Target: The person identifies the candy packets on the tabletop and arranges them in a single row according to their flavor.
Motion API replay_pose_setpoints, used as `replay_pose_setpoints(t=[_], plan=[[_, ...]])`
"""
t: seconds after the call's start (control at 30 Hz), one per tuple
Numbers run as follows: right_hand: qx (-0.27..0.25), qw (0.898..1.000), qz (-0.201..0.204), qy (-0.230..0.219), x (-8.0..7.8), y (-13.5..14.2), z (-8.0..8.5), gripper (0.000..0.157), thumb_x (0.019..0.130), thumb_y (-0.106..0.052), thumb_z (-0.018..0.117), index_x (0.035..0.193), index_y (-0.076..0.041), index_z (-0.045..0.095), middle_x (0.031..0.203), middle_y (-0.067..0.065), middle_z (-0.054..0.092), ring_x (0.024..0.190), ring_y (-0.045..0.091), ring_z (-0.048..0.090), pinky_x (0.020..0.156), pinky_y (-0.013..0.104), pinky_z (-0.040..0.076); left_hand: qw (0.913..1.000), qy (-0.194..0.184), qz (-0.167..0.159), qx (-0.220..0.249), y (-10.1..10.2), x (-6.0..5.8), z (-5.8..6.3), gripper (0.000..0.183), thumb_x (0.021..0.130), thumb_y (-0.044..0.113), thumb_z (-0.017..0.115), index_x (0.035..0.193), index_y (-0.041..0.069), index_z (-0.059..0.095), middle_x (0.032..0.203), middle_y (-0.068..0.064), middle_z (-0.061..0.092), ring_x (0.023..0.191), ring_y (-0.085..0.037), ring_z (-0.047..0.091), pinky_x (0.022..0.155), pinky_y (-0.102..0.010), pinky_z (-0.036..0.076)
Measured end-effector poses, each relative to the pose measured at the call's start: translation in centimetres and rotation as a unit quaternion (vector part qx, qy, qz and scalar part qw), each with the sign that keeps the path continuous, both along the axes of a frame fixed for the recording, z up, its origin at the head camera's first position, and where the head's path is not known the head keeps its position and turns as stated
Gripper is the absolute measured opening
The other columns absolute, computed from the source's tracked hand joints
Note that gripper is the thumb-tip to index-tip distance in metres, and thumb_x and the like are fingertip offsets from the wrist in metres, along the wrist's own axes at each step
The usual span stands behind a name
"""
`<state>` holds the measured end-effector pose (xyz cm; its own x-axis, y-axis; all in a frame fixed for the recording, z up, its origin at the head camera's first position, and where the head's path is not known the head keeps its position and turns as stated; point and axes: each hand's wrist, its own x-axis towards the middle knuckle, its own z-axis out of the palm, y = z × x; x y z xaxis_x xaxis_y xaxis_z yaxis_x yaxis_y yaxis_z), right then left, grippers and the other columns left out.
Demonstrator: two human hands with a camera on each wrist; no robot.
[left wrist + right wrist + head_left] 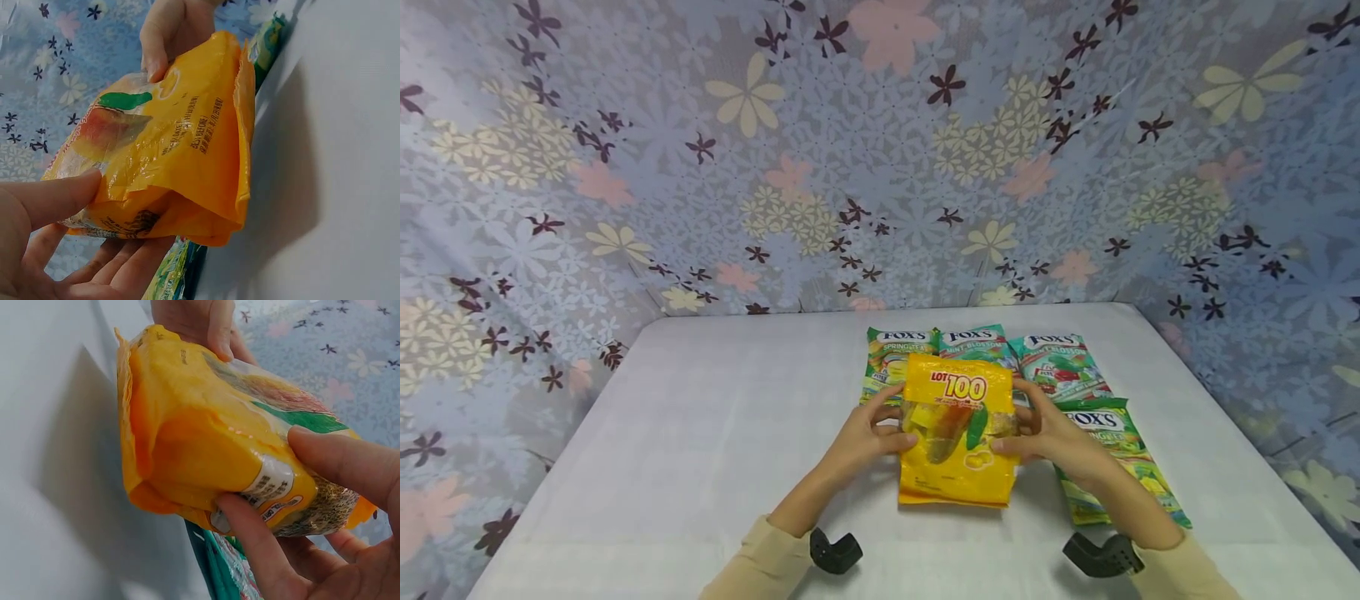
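Observation:
A yellow LOT 100 mango candy bag (955,475) is held up above the white table, its printed front towards the head camera. My left hand (874,429) grips its left side, thumb on the front and fingers behind. On the opposite side my right hand (1056,437) holds it the same way. Both wrist views show the bag's crimped bottom edge off the table, with a shadow beside it. Behind the bag, partly hidden, lie a Spring Tea FOX'S bag (883,360) and a Mint Blossom FOX'S bag (973,340).
Another Mint Blossom FOX'S bag (1060,367) lies at the back right. A green FOX'S bag (1138,454) lies nearer, partly behind my right forearm. The white table (700,433) meets a flowered cloth backdrop (880,167) at its far edge.

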<state>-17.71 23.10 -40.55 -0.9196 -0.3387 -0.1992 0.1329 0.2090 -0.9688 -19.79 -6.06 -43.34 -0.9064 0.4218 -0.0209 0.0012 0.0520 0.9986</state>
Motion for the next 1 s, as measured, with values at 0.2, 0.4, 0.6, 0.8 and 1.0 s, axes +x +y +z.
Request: replay_pose_setpoints(t=[0.2,0.4,0.6,0.8,1.0], plan=[[0.003,1.000,-0.001,0.009,-0.1,-0.6,0.3,0.093,0.083,-0.014,0.076,0.149,-0.022,0.010,0.146,0.027,0.035,0.107,0.031,0.058,0.075,0.045,0.053,0.9997,0.001,-0.005,0.023,-0.5,-0.1,0.3,0.073,0.085,0.003,0.072,0.148,0.011,0.038,0.124,-0.019,0.057,0.103,-0.032,0.064,0.085,-0.038,0.054],[-0.002,1.000,-0.009,0.017,-0.2,-1.4,0.4,0.088,0.081,-0.010,0.078,0.145,-0.020,0.018,0.138,0.024,0.046,0.105,0.032,0.056,0.074,0.044,0.054,0.9998,0.005,-0.001,0.020,-1.1,-0.1,0.5,0.074,0.084,0.002,0.072,0.149,0.010,0.037,0.126,-0.020,0.056,0.105,-0.033,0.063,0.085,-0.038,0.054],[-0.009,1.000,-0.012,0.014,-0.4,-1.9,0.3,0.085,0.080,-0.009,0.078,0.142,-0.020,0.021,0.137,0.023,0.048,0.106,0.032,0.056,0.074,0.044,0.054,0.9999,0.006,-0.001,0.012,-1.6,-0.3,0.5,0.074,0.085,0.003,0.072,0.149,0.009,0.036,0.129,-0.021,0.054,0.108,-0.034,0.062,0.088,-0.038,0.052],[-0.005,1.000,-0.016,0.015,-0.6,-2.4,0.3,0.086,0.080,-0.012,0.079,0.143,-0.021,0.020,0.139,0.025,0.045,0.109,0.033,0.054,0.075,0.043,0.053,0.9998,0.018,0.004,0.004,-2.1,-0.3,0.7,0.074,0.084,0.003,0.072,0.148,0.009,0.037,0.128,-0.021,0.053,0.107,-0.034,0.061,0.089,-0.039,0.052],[0.000,1.000,-0.010,-0.004,-1.3,-3.3,-0.2,0.090,0.082,-0.016,0.078,0.147,-0.021,0.015,0.133,0.023,0.050,0.099,0.029,0.059,0.074,0.041,0.052,0.9989,0.009,0.027,-0.038,-2.9,-0.6,1.0,0.071,0.085,0.006,0.072,0.148,0.012,0.039,0.129,-0.019,0.055,0.111,-0.032,0.058,0.087,-0.039,0.053]])
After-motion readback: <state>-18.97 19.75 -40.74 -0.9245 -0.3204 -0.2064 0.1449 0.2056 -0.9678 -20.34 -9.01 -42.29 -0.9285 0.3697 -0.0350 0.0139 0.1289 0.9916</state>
